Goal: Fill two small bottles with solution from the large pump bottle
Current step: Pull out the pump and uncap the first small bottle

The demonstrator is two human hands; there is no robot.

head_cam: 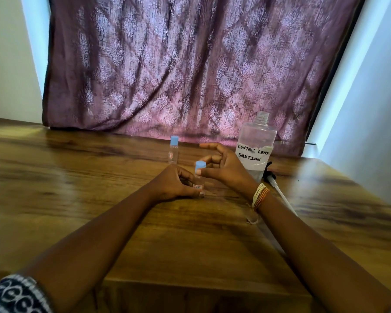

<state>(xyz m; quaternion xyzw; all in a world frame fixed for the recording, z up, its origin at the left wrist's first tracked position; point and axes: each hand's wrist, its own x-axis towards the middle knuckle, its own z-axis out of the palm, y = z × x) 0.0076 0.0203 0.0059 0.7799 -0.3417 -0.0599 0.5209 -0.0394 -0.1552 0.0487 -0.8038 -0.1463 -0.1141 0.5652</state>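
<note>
Two hands at a small capped bottle on a wooden table.

The left hand [175, 184] curls around the near small bottle [199, 178], which stands upright in front and left of the large bottle [255, 150]. The right hand [224, 164] is loosely open, its thumb touching the blue cap [200, 165]. The second small bottle [174, 150], capped, stands left of the large bottle, whose neck is open. The pump [278, 188] lies just right of its base.
</note>
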